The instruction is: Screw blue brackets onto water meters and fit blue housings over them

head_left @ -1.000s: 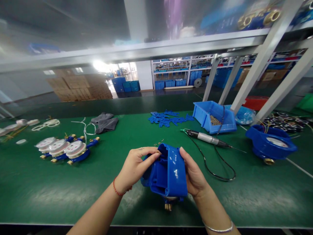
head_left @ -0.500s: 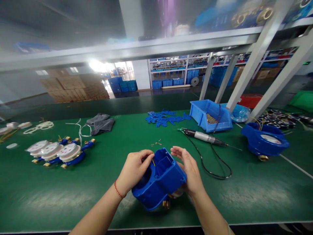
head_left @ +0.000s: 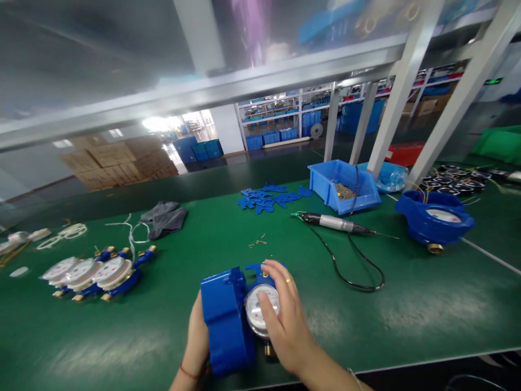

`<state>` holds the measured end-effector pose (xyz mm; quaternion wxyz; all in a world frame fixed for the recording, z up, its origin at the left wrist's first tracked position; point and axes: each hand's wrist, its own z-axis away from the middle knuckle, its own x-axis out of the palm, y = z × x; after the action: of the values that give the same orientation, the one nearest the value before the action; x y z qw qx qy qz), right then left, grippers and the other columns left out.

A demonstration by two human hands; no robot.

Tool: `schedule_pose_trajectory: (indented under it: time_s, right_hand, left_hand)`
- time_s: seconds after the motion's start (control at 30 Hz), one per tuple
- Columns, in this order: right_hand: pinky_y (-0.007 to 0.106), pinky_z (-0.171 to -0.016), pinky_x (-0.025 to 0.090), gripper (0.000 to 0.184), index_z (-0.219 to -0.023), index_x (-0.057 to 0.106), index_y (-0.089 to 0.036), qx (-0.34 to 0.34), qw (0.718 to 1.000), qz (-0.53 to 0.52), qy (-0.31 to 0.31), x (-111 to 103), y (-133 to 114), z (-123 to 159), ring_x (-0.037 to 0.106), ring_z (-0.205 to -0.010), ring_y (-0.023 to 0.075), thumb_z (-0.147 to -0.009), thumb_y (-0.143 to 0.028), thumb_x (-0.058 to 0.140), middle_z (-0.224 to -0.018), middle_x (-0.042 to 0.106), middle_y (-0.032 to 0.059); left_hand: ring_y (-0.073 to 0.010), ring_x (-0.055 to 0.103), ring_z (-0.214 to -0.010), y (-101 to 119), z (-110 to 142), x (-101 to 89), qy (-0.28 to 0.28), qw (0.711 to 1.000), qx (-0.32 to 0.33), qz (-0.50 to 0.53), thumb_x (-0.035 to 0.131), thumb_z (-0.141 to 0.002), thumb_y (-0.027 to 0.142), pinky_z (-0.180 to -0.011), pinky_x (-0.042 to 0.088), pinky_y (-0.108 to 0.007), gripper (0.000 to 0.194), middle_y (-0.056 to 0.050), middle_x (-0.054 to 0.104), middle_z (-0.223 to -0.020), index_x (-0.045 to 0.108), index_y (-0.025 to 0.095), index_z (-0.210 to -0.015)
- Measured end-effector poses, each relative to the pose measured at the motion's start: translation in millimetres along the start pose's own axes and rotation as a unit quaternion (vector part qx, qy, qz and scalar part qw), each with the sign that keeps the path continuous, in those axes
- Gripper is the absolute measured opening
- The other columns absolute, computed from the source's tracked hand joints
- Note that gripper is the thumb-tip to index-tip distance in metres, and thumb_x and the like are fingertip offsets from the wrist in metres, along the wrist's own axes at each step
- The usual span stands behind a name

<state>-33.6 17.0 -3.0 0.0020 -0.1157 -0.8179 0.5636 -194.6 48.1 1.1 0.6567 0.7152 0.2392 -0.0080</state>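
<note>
Holding blue housing point(head_left: 226, 320), green worktop point(head_left: 350, 331), overhead shelf point(head_left: 203, 91), stacked boxes point(head_left: 118, 158)

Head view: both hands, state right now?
Left hand: closed on the blue boxy plastic housing, fingers mostly hidden.
Right hand: partly curled over the round white-faced meter; whether it grips cannot be told.

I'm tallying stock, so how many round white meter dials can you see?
5: three dials side by side at left, one dial partly covered by the right hand, one in the blue housing at right. More may be hidden.
</note>
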Motion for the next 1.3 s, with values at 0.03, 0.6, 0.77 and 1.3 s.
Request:
schedule_pose_trajectory:
  time_s: [0.03, 0.6, 0.77, 1.3]
  right_hand:
    - [0.049, -0.109, 0.029, 0.045, -0.13, 0.044, -0.02, -0.015, 0.999, 0.035, -0.01, 1, 5, 10, 0.035, -0.128, 0.0263, -0.087, -0.032, 0.048, -0.136, 0.041, 0.0101]
    - [0.05, -0.114, 0.01, 0.061, -0.138, 0.037, -0.023, 0.06, 0.992, 0.006, 0.113, -8, 3, 29, 0.008, -0.139, 0.0292, -0.086, -0.051, 0.053, -0.153, 0.008, 0.0023]
    - [0.046, -0.115, 0.007, 0.085, -0.145, 0.019, -0.022, 0.239, 0.938, -0.215, 0.132, -12, 12, 12, 0.008, -0.14, 0.0245, -0.079, -0.063, 0.055, -0.152, 0.012, 0.0072]
    - [0.044, -0.116, 0.011, 0.082, -0.146, 0.019, -0.025, 0.261, 0.918, -0.274, 0.122, 4, 28, 8, 0.011, -0.14, 0.0228, -0.079, -0.047, 0.059, -0.151, 0.017, 0.003]
  left_hand:
    - [-0.0204, 0.057, -0.053, -2, 1, -0.1, -0.005, 1.0, -0.009, 0.002, 0.061, -0.053, 0.061, -0.053, 0.05, -0.032, 0.043, -0.001, 0.062, -0.057, 0.053, 0.021, -0.065]
    - [-0.0209, 0.067, -0.068, 33, -10, 13.6, -0.038, 0.982, 0.143, -0.116, 0.039, -0.09, 0.044, -0.061, 0.049, -0.031, 0.022, -0.007, 0.069, -0.086, 0.045, 0.023, -0.088]
    - [-0.0211, 0.066, -0.087, 26, -11, 17.3, -0.022, 0.987, 0.136, -0.08, 0.035, -0.093, 0.044, -0.073, 0.051, -0.034, 0.024, -0.01, 0.068, -0.104, 0.045, 0.022, -0.09]
    - [-0.0214, 0.061, -0.097, 18, 5, 43.9, -0.01, 0.966, -0.108, 0.235, 0.06, -0.076, 0.056, -0.07, 0.052, -0.026, 0.058, -0.008, 0.059, -0.118, 0.048, 0.021, -0.12]
